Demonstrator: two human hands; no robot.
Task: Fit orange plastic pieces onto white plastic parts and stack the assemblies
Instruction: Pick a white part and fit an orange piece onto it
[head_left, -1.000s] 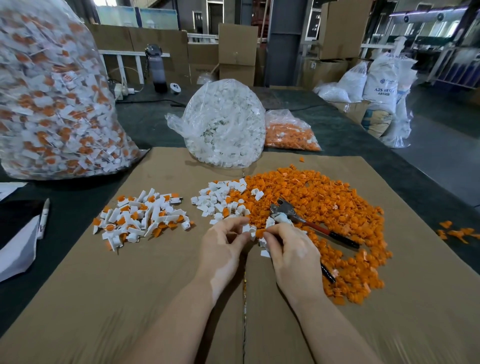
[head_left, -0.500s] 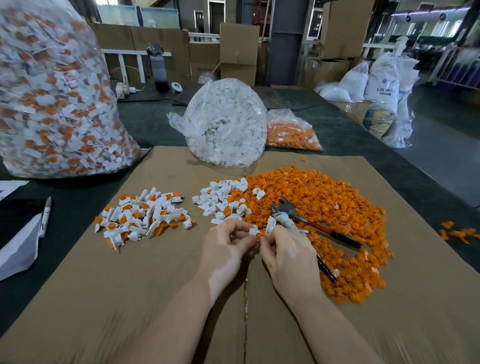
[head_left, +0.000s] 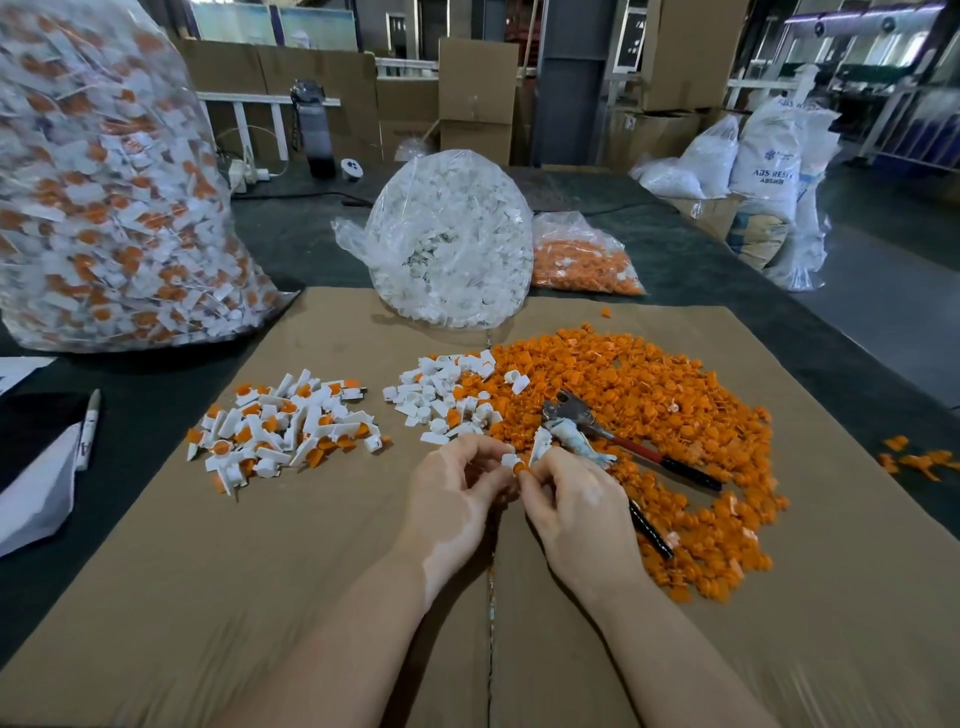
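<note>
cardboard sheet (head_left: 260, 597) | left hand (head_left: 457, 499) fingers pinch small white part (head_left: 510, 460) | right hand (head_left: 576, 501) fingers pinch orange piece (head_left: 521, 470)

— How is the light?

— Soft and even, fairly dim indoors. Daylight comes from bright windows (head_left: 852, 47) at the far back right, which are washed out.

— Any shadows or glare?

— Only faint shadows lie under the forearms on the flat brown cardboard sheet (head_left: 260, 597). The big clear plastic bag of white and orange parts (head_left: 104, 197) at the left shows pale sheen.

— Sharpness?

— The centre is fairly crisp. The wide lens bends straight lines at the edges, and the lower right corner smears into streaks.
</note>
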